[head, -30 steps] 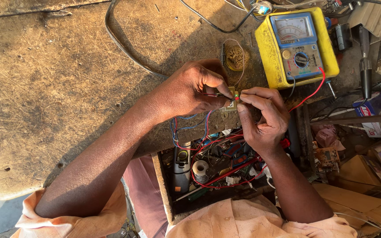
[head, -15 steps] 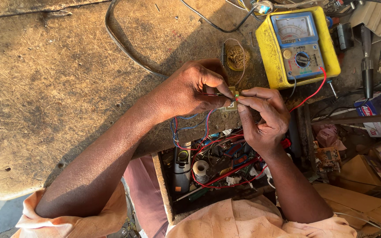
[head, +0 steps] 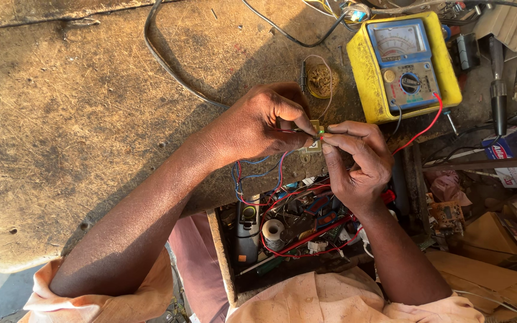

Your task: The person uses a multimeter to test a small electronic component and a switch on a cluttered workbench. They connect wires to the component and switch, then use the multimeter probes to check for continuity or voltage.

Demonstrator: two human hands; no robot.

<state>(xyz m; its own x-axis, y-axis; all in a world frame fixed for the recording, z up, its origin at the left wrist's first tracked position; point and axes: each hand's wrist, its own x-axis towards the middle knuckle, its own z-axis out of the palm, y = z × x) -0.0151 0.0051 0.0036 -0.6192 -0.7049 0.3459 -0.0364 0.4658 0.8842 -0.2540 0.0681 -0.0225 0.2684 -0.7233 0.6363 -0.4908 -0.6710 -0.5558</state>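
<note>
Both hands meet over the near edge of the worn brown bench [head: 91,119], just above an open drawer [head: 282,239] full of parts. The left hand [head: 258,125] has its grip closed on a small pale circuit piece [head: 313,136]; the thumb and the first fingers press it from the left side. The right hand [head: 357,158] touches the same piece from the right, and its fingertips [head: 330,139] are pinched together on a thin red and green bit at the edge of the piece. It is too small to tell whether this bit is a wire end or a small part. Thin red and blue wires [head: 258,176] hang from the piece down into the drawer.

In the drawer lie a spool of pale wire [head: 273,229], red cables and some small boards, all mixed together.

Toward the far right corner of the bench stands a yellow analogue meter [head: 402,66] with a blue face and a round dial. A red lead [head: 426,128] goes from its near side toward the right hand. Between the meter and the left hand lies a small round tin with brownish filling [head: 321,81]. A black cable [head: 169,66] runs in a curve across the middle of the bench. A dark screwdriver-like tool [head: 498,90] lies to the right of the meter, near the right edge.
</note>
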